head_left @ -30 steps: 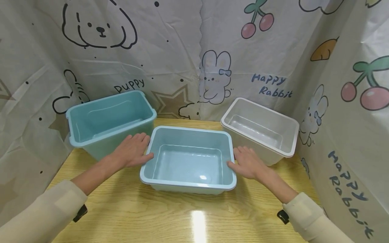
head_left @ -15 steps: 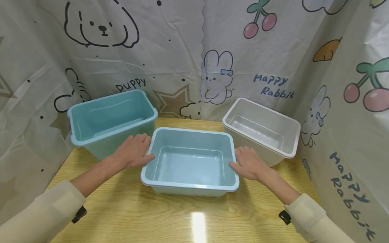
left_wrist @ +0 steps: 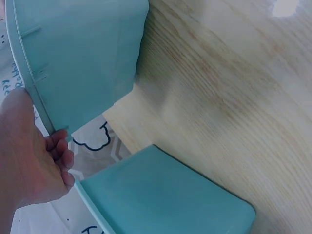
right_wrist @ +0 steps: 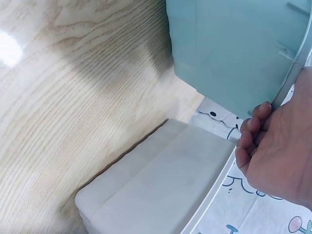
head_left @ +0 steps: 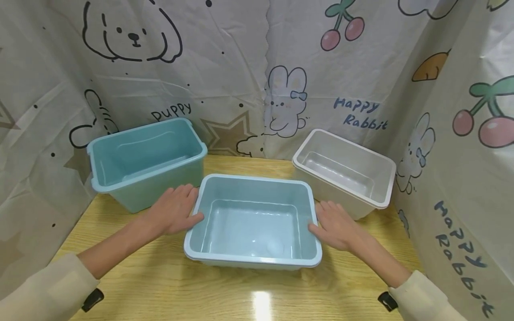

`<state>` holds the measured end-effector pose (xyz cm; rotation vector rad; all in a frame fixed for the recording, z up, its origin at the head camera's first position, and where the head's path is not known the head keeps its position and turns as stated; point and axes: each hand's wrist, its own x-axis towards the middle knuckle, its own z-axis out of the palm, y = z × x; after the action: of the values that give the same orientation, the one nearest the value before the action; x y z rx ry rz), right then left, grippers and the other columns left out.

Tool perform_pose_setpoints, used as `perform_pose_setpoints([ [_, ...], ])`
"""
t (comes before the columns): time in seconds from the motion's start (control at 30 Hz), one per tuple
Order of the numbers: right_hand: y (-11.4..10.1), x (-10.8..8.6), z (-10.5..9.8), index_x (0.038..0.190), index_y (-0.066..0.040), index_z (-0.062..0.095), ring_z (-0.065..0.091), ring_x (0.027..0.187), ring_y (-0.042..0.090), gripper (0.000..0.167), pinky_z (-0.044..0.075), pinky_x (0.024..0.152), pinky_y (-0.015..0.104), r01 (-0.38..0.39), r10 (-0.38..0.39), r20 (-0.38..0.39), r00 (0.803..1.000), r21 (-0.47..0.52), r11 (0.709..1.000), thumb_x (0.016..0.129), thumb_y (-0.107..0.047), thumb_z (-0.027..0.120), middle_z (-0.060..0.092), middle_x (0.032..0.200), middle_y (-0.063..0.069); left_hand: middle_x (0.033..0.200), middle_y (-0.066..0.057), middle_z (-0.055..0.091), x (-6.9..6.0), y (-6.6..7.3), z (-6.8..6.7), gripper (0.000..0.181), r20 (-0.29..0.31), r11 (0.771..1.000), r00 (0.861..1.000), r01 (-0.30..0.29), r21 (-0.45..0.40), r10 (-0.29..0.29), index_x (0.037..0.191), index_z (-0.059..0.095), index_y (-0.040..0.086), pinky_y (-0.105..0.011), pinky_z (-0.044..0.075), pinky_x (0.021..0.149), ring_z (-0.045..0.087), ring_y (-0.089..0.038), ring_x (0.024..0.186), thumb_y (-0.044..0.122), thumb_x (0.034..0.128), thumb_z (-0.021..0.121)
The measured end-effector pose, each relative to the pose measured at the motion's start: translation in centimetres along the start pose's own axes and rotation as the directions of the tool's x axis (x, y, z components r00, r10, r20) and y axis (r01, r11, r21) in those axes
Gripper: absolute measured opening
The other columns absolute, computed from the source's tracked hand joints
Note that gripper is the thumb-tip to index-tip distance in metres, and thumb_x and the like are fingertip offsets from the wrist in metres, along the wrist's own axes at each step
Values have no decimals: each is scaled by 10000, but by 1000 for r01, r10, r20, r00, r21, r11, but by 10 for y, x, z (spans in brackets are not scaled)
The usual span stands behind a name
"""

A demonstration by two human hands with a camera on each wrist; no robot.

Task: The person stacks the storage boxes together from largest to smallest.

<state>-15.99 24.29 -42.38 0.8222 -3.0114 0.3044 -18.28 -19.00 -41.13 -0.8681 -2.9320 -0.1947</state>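
Observation:
A light blue plastic bin [head_left: 253, 223] with nothing in it sits between my two hands in the head view. My left hand [head_left: 174, 211] grips its left rim, thumb over the edge and fingers curled below on the outside. On the opposite short side, my right hand [head_left: 335, 225] holds the right rim the same way. The left wrist view shows the bin's outer wall [left_wrist: 83, 53] beside my curled fingers [left_wrist: 61, 151]. In the right wrist view, my fingers [right_wrist: 253, 129] curl under the rim. Whether the bin's base touches the table, I cannot tell.
Behind on the left stands a teal bin [head_left: 160, 178], close to my left hand. A pale grey bin [head_left: 333, 185] stands back right, near my right hand. Both are on the wooden table [head_left: 192, 294]. A printed cloth [head_left: 225, 67] hangs around the back and sides.
The light blue bin has come a little nearer to me and looks larger, with both hands still holding its rims. The teal and grey bins stay in place.

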Motion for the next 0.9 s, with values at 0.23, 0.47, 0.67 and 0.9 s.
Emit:
perform_pose_setpoints([
  [0.23,-5,-12,-1,960,-145,529,448,834,206,161,346,753,389,16,-15,-16,1000,19,1000,917,-300,541,490,881,-24,772,-20,399,-10,8,-1,315,-13,1000,1000,0,-6,0,899,498,45,-350,324,604,392,-201,683,335,851,611],
  [0.47,-6,-18,2,989,-138,514,430,823,191,192,320,727,354,13,-13,-10,1000,6,1000,921,-314,546,472,885,-36,773,-8,391,-15,10,5,296,-4,1000,1000,-4,1,4,853,469,79,-344,315,604,385,-191,683,341,850,606],
  [0.67,-7,-19,5,936,-140,499,450,827,204,173,356,754,386,13,-13,-12,1000,5,1000,905,-302,551,472,869,-27,783,-13,394,-15,12,10,309,-7,1000,1000,0,6,0,855,470,75,-345,321,614,396,-192,702,349,846,611],
  [0.9,-6,-20,9,940,-143,495,473,846,219,168,377,782,410,22,-22,-21,1000,7,1000,901,-296,552,480,884,-19,777,-16,394,-15,12,12,316,-16,1000,1000,4,24,-4,847,472,72,-341,327,607,399,-194,699,356,844,611],
])
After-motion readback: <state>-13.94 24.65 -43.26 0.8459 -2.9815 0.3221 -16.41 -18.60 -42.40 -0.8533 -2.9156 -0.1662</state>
